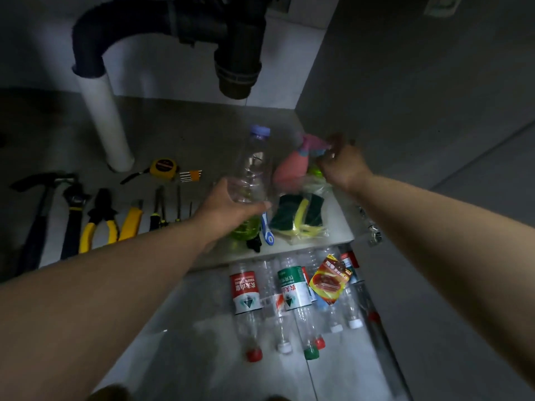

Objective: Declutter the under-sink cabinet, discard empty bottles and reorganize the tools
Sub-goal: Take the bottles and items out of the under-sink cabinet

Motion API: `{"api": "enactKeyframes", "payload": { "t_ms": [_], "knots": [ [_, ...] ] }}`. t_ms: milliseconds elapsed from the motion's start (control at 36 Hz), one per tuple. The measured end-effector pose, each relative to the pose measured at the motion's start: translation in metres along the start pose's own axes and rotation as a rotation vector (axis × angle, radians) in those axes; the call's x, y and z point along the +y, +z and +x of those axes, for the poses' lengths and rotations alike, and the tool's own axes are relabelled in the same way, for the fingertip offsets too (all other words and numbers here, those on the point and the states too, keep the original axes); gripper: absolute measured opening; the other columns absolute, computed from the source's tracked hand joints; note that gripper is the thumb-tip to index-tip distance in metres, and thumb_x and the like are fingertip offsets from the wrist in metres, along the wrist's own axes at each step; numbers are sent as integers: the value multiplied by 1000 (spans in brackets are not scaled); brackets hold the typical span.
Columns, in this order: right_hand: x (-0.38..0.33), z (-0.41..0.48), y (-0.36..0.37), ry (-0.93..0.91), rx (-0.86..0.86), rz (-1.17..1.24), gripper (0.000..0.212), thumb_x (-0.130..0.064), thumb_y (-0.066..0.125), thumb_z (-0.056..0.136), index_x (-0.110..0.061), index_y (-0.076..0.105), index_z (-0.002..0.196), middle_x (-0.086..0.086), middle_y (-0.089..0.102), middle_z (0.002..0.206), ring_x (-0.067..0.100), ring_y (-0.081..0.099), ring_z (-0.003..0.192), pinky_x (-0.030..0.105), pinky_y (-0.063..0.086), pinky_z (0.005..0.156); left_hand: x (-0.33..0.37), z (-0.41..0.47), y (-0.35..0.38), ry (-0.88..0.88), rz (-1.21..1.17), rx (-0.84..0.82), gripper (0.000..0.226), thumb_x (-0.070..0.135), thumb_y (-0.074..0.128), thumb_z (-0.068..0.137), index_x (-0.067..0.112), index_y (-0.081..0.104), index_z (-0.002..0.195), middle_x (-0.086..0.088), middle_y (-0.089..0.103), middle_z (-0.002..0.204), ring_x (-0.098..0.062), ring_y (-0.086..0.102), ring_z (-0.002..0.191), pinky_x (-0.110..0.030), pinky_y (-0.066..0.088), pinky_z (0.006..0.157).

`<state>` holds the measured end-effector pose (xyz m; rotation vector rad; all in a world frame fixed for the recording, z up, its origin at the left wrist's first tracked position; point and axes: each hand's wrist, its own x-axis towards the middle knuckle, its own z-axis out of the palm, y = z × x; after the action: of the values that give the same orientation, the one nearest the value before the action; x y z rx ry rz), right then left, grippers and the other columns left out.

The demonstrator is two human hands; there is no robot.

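My left hand grips an empty clear bottle with a purple cap, held upright above the cabinet floor. My right hand reaches to the back right and pinches something clear beside a pink spray bottle; what it holds is blurred. A green bottle lies under my left hand. Tools lie in a row at the left: hammer, wrench, yellow pliers, utility knife, screwdrivers and a tape measure.
A bag of green and yellow sponges and a blue brush lie at the cabinet's front right. Several empty labelled bottles and a snack wrapper lie on the floor outside. A white drain pipe and black trap hang above.
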<state>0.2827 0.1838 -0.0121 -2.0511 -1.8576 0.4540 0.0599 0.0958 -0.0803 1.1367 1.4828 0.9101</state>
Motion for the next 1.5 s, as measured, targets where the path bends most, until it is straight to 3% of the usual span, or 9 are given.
{"api": "enactKeyframes", "payload": {
  "t_ms": [139, 250, 361, 528, 778, 944, 1056, 1222, 1500],
  "knots": [
    [3, 42, 28, 39, 76, 9, 66, -23, 63, 89, -9, 37, 149, 25, 44, 145, 40, 48, 130, 35, 40, 103, -11, 7, -16, -68, -72, 54, 64, 54, 86, 71, 37, 47, 118, 23, 54, 103, 7, 52, 90, -18, 42, 68],
    [-1, 68, 36, 67, 45, -103, 44, -25, 62, 92, -10, 57, 134, 18, 62, 131, 37, 57, 124, 42, 43, 106, -17, 12, -13, -52, -114, 95, 65, 56, 83, 73, 38, 44, 122, 23, 56, 105, 7, 54, 94, -19, 42, 69],
    [0, 73, 32, 97, 179, -69, 30, -31, 68, 90, -12, 71, 113, 17, 70, 117, 35, 65, 114, 30, 49, 87, -20, 12, -9, -27, -79, 59, 65, 57, 81, 76, 42, 38, 123, 29, 52, 103, 13, 51, 92, -16, 40, 69],
    [3, 45, 8, -17, 371, 6, 17, -27, 60, 93, -14, 69, 101, 13, 73, 99, 32, 69, 97, 21, 34, 62, -11, 3, -2, -1, -11, 2, 58, 52, 82, 77, 40, 45, 120, 25, 55, 106, 16, 54, 85, -10, 40, 64],
    [40, -67, -75, -34, 465, 218, 14, -32, 61, 87, -19, 63, 89, 5, 67, 77, 27, 63, 73, 35, 50, 66, 31, -43, 23, 97, 138, -141, 60, 35, 92, 69, 28, 60, 119, 12, 70, 101, -3, 68, 95, -23, 55, 83],
    [90, -171, -110, 91, 343, 127, 18, -34, 62, 84, -23, 53, 75, -3, 59, 68, 25, 56, 70, 29, 36, 62, 64, -104, 44, 130, 267, -284, 64, 26, 92, 72, 17, 56, 125, -2, 70, 109, -14, 68, 101, -26, 55, 89],
    [122, -243, -113, 191, 139, 8, 19, -39, 63, 84, -21, 60, 80, 0, 65, 67, 29, 63, 73, 32, 48, 62, 78, -144, 59, 147, 311, -331, 65, 25, 91, 72, 16, 55, 126, -2, 70, 116, -18, 67, 108, -37, 54, 100],
    [160, -308, -81, 336, -41, -190, 30, -43, 64, 89, -12, 67, 89, 18, 70, 95, 37, 68, 91, 34, 49, 68, 82, -182, 76, 170, 321, -347, 65, 35, 93, 69, 26, 56, 122, 8, 69, 112, -8, 67, 101, -19, 50, 77],
    [194, -334, -10, 659, -42, -124, 26, -22, 66, 89, -6, 70, 110, 21, 70, 109, 39, 67, 104, 36, 54, 80, 52, -196, 78, 69, 210, -421, 79, 40, 95, 59, 33, 52, 125, 5, 68, 118, -11, 69, 107, -23, 54, 81]
  ]
}}
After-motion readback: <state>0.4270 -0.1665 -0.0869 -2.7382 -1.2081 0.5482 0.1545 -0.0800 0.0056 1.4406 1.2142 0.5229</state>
